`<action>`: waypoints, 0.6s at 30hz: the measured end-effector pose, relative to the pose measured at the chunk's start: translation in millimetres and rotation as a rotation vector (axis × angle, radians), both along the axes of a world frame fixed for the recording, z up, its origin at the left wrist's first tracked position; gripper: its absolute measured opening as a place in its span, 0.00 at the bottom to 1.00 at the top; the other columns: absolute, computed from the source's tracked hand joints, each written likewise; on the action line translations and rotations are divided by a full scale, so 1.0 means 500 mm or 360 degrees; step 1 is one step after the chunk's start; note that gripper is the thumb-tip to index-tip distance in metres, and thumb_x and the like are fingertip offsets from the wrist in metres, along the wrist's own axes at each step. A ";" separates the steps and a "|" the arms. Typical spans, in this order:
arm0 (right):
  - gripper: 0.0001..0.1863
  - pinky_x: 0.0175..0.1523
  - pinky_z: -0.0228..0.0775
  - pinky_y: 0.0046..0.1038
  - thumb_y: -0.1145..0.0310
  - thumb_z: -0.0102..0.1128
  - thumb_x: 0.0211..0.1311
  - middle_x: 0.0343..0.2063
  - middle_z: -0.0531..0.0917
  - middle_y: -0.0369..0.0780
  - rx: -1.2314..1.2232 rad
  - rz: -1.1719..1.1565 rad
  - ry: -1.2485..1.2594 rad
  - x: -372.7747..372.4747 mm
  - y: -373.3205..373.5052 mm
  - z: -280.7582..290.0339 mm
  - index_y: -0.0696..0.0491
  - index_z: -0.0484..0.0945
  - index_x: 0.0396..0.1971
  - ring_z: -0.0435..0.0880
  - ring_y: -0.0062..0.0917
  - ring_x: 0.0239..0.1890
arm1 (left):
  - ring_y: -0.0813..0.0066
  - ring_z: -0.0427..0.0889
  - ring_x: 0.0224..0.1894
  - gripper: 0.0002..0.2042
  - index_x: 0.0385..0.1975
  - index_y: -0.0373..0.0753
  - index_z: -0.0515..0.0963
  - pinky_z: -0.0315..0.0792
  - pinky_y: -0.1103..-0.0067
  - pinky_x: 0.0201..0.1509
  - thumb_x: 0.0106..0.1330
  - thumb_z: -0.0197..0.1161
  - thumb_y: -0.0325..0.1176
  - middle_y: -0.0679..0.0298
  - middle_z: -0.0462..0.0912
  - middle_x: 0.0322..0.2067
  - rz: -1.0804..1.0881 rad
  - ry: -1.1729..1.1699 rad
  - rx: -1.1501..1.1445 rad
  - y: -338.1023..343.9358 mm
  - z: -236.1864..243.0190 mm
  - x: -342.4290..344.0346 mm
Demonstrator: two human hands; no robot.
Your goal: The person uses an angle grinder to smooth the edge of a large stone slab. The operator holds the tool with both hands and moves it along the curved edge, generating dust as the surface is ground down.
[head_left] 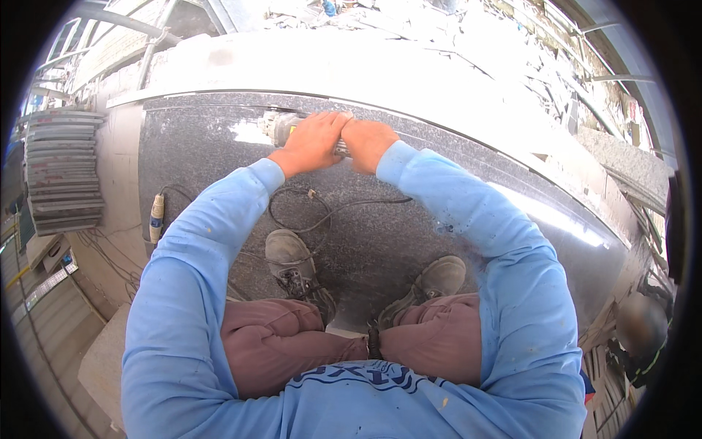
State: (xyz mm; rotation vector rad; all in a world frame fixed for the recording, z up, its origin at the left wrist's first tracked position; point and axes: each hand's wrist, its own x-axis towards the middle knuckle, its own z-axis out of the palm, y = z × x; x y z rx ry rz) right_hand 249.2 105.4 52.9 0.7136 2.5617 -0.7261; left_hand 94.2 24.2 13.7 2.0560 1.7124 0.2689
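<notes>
Both hands are closed around a grey power tool (pixel 276 127), held over the far part of a broad dark speckled slab (pixel 197 143), a little left of the middle. The left hand (pixel 311 143) wraps the tool's body, and the right hand (pixel 368 144) grips just to its right, the two touching; most of the fingertips are hidden. The tool's head points left, and a bright patch shows on the slab just beside it. A thin line runs along the slab near its far edge, and a strip of glare lies toward the right.

A dark cord (pixel 365 203) loops over the slab on the near side of the hands. At the slab's left edge lies a blue and pale connector (pixel 156 212).

Nearer, the person's left shoe (pixel 287 249) and right shoe (pixel 444 274), both dusty, stand apart below mauve trousers (pixel 431 329). Farther left is a stack of grey slabs (pixel 64 172). Beyond the far edge the ground is washed out by light, with scattered rubble (pixel 468 36). At the near right, another person (pixel 643 329) shows blurred.
</notes>
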 end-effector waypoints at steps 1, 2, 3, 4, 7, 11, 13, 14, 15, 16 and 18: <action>0.18 0.49 0.84 0.40 0.77 0.70 0.51 0.44 0.87 0.48 -0.0010 -0.0005 -0.0006 0.000 0.000 0.000 0.59 0.82 0.44 0.88 0.41 0.46 | 0.55 0.76 0.61 0.40 0.62 0.37 0.67 0.69 0.64 0.66 0.45 0.79 0.33 0.53 0.78 0.55 0.0010 0.0009 -0.0009 -0.001 0.001 0.002; 0.18 0.48 0.84 0.40 0.77 0.70 0.51 0.44 0.87 0.48 -0.0017 -0.0013 -0.0010 -0.001 0.001 0.002 0.59 0.82 0.45 0.88 0.41 0.46 | 0.55 0.76 0.61 0.40 0.62 0.37 0.67 0.69 0.64 0.67 0.45 0.78 0.32 0.53 0.78 0.56 0.0018 0.0019 -0.0014 0.000 0.001 0.003; 0.19 0.48 0.84 0.39 0.77 0.70 0.51 0.44 0.87 0.48 -0.0012 -0.0012 0.0043 -0.001 0.001 -0.004 0.59 0.81 0.45 0.88 0.41 0.47 | 0.55 0.76 0.61 0.40 0.62 0.37 0.67 0.69 0.64 0.67 0.46 0.78 0.32 0.53 0.78 0.56 0.0027 0.0013 -0.0004 0.000 0.000 0.001; 0.19 0.49 0.84 0.39 0.77 0.70 0.50 0.44 0.87 0.48 -0.0007 -0.0010 0.0096 -0.003 -0.001 -0.013 0.59 0.81 0.45 0.88 0.41 0.47 | 0.55 0.75 0.62 0.40 0.62 0.38 0.67 0.69 0.64 0.67 0.46 0.78 0.32 0.54 0.78 0.56 0.0036 0.0007 0.0006 -0.001 -0.004 -0.003; 0.19 0.48 0.84 0.39 0.77 0.69 0.51 0.45 0.87 0.48 -0.0018 0.0017 0.0127 -0.019 -0.001 -0.027 0.60 0.81 0.45 0.88 0.41 0.47 | 0.56 0.75 0.62 0.40 0.63 0.38 0.68 0.69 0.64 0.67 0.46 0.78 0.32 0.54 0.78 0.56 0.0041 0.0018 0.0016 -0.005 -0.012 -0.021; 0.18 0.48 0.84 0.40 0.76 0.69 0.51 0.45 0.87 0.47 -0.0014 0.0007 0.0116 -0.051 -0.003 -0.054 0.60 0.82 0.45 0.88 0.41 0.47 | 0.55 0.75 0.62 0.39 0.63 0.39 0.68 0.69 0.64 0.68 0.46 0.77 0.33 0.54 0.78 0.57 0.0062 0.0057 -0.0001 -0.006 -0.017 -0.046; 0.18 0.48 0.84 0.40 0.76 0.70 0.51 0.45 0.87 0.47 0.0008 -0.0006 0.0120 -0.063 -0.006 -0.059 0.59 0.82 0.44 0.88 0.41 0.47 | 0.55 0.74 0.63 0.39 0.63 0.39 0.68 0.68 0.63 0.68 0.47 0.77 0.33 0.53 0.78 0.57 0.0085 0.0085 -0.0056 -0.005 -0.014 -0.053; 0.17 0.48 0.84 0.40 0.76 0.70 0.51 0.45 0.87 0.47 0.0018 -0.0006 0.0124 -0.068 -0.006 -0.054 0.59 0.83 0.44 0.88 0.41 0.47 | 0.55 0.74 0.63 0.39 0.63 0.39 0.68 0.68 0.63 0.68 0.47 0.77 0.33 0.53 0.78 0.57 0.0103 0.0101 -0.0083 -0.006 -0.013 -0.056; 0.17 0.49 0.84 0.39 0.76 0.70 0.52 0.45 0.87 0.47 -0.0008 -0.0002 0.0074 -0.069 -0.004 -0.049 0.59 0.83 0.44 0.88 0.41 0.47 | 0.54 0.74 0.63 0.40 0.63 0.39 0.68 0.68 0.63 0.68 0.47 0.77 0.33 0.53 0.78 0.57 0.0096 0.0099 -0.0067 -0.005 -0.016 -0.058; 0.17 0.49 0.84 0.39 0.76 0.70 0.52 0.44 0.87 0.46 -0.0034 0.0001 0.0024 -0.071 -0.001 -0.044 0.58 0.83 0.45 0.88 0.41 0.48 | 0.54 0.74 0.63 0.40 0.64 0.39 0.67 0.69 0.63 0.68 0.47 0.77 0.33 0.54 0.77 0.57 0.0089 0.0096 -0.0051 -0.005 -0.022 -0.060; 0.17 0.49 0.84 0.38 0.75 0.70 0.52 0.44 0.87 0.46 -0.0070 -0.0002 -0.0022 -0.072 0.000 -0.026 0.58 0.83 0.45 0.88 0.41 0.48 | 0.54 0.75 0.63 0.40 0.64 0.39 0.67 0.69 0.63 0.68 0.46 0.77 0.33 0.54 0.77 0.57 0.0066 0.0068 -0.0005 -0.008 -0.018 -0.060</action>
